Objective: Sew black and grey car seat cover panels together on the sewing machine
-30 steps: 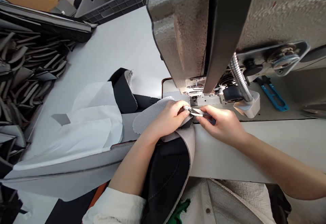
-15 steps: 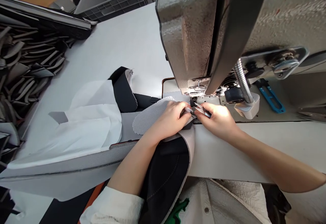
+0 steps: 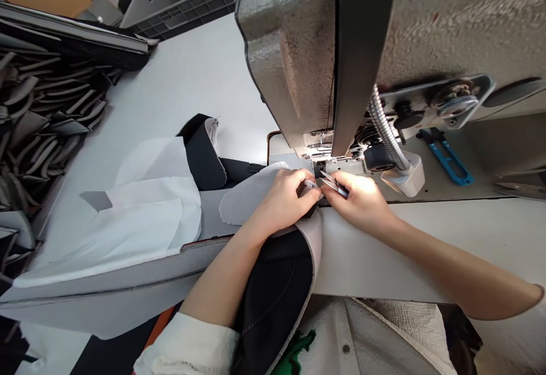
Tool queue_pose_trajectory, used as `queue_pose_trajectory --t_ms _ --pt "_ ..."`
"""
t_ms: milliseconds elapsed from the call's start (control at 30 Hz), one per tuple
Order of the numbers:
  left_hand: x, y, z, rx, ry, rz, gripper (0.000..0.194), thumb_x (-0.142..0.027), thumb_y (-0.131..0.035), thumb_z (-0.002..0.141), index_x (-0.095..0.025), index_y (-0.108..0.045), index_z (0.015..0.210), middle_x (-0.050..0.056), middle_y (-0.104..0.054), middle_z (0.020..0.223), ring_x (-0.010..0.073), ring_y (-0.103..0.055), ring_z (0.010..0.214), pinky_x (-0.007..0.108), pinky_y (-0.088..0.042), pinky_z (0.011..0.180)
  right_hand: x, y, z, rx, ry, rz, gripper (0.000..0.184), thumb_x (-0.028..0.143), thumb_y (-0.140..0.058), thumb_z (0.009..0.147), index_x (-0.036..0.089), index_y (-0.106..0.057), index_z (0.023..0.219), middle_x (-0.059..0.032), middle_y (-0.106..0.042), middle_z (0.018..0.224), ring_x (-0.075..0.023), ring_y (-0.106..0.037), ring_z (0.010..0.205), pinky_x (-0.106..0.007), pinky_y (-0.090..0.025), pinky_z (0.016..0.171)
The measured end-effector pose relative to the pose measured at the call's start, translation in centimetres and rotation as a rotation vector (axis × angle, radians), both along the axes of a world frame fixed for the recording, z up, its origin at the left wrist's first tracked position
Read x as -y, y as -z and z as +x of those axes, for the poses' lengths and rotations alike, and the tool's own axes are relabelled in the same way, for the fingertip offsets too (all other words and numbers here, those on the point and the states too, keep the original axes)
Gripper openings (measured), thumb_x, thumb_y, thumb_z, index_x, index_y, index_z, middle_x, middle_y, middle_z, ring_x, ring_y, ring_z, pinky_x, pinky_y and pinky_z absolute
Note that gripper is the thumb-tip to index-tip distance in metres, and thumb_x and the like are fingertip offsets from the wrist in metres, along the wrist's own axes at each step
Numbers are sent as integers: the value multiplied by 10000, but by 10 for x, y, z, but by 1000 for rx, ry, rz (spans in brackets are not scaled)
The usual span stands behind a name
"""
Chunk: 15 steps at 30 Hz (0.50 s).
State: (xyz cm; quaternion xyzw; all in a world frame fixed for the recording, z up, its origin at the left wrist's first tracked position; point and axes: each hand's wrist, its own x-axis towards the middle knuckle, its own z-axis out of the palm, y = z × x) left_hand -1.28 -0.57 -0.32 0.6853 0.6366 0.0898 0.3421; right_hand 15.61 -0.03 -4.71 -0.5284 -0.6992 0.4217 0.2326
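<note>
Under the head of a sewing machine [image 3: 290, 62], my left hand [image 3: 290, 198] pinches the edge of a grey-and-black padded fabric piece [image 3: 279, 278]. Its black side curves down over the table's front edge, and a grey mesh flap [image 3: 245, 196] lies beside my wrist. My right hand [image 3: 360, 198] is closed on a pair of thread snips [image 3: 334, 184], whose metal blades point left toward the presser foot. The snips are close to my left fingertips; whether they touch the fabric is hidden by my fingers.
White sheet material [image 3: 149, 215] lies over the work at left. Stacked cut pieces [image 3: 46, 119] fill the far left, with a grey crate [image 3: 183, 13] behind. A blue-handled tool [image 3: 447, 159] rests on the machine bed, right of a lamp on a flexible neck [image 3: 403, 173].
The view has shifted slightly, so the machine appears farther left. Both hands stay together at the fabric edge, and the snips' blades have turned a little.
</note>
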Motion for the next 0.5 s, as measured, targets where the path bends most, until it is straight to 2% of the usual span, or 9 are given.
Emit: queue_pose_trajectory --t_ms 167,300,400,500 --pt "-1 1 -3 13 34 -46 178 -287 -499 816 -204 -598 939 30 -568 879 187 -529 879 301 -452 764 -1 -1 0 4 -16 -12 208 394 -462 809 234 -507 685 22 -493 538 -150 -462 532 -251 -355 528" --pt "-1 1 -9 33 86 -60 214 -295 -471 840 -222 -578 1010 31 -579 986 194 -522 986 310 -448 833 -3 -2 -1 26 -21 -2 212 401 -459 825 240 -548 719 20 -507 537 -152 -469 522 -255 -351 515" --pt "-1 -4 -15 87 129 -48 263 -275 -417 875 -226 -551 1096 36 -580 1094 186 -514 1057 306 -434 894 1 1 9 140 -48 89 245 414 -450 849 233 -585 756 8 -522 553 -151 -478 526 -256 -324 502" --pt "1 -15 -24 119 194 -35 368 -276 -449 864 -229 -476 1227 53 -540 1219 187 -513 1097 303 -436 923 12 7 35 393 22 274 295 468 -470 852 222 -630 832 -37 -572 649 -187 -530 614 -279 -325 536"
